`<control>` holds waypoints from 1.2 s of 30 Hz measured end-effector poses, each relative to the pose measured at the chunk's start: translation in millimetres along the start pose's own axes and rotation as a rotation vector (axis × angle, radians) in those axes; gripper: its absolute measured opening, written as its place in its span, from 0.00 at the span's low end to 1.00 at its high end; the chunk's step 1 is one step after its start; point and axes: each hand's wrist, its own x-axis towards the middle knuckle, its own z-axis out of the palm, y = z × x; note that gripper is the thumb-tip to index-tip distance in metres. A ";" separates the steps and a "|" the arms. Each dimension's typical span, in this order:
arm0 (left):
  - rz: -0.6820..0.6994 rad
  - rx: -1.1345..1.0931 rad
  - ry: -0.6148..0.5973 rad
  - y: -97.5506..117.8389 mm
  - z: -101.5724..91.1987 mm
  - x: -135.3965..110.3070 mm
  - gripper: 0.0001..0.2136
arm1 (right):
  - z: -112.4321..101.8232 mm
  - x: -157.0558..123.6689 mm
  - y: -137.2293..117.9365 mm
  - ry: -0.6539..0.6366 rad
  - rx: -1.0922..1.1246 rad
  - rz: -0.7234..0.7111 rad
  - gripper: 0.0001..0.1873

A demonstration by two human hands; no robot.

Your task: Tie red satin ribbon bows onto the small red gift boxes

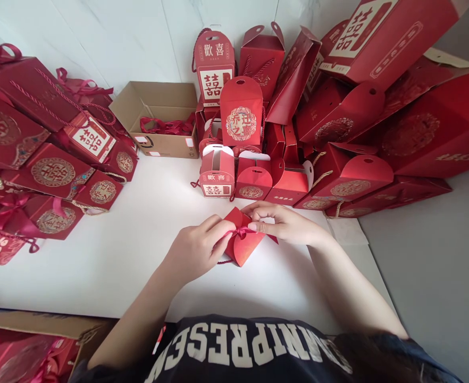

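Note:
A small red gift box [244, 249] stands on the white table in front of me, its rounded flaps folded together at the top. Across those flaps runs a dark pink ribbon [241, 232], gathered in a knot or bow at the middle. My left hand [204, 242] pinches the ribbon on the left of the knot, thumb against fingers. On the other side, my right hand [284, 223] pinches the ribbon between thumb and forefinger, close to the knot. A ribbon tail hangs past the box's right side. A dark red cord shows at its lower left.
Red gift boxes [250, 186] are stacked behind my hands and along the right [350, 181]. More boxes with ribbons [53, 170] are piled at left. An open cardboard box [166, 146] holds ribbons at the back. Another carton [31, 322] sits below the table's front left edge.

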 end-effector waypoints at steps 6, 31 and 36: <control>0.030 -0.024 0.076 -3.8 2.6 0.0 0.07 | 0.1 0.2 2.2 0.003 -0.005 0.014 0.17; -0.454 -0.464 -0.175 1.6 -3.4 24.3 0.15 | 31.6 -12.0 -24.1 0.289 -0.812 -0.308 0.05; -0.428 -0.463 -0.137 -0.7 -0.3 24.0 0.14 | 40.8 -7.8 -22.5 0.308 -0.988 -0.340 0.09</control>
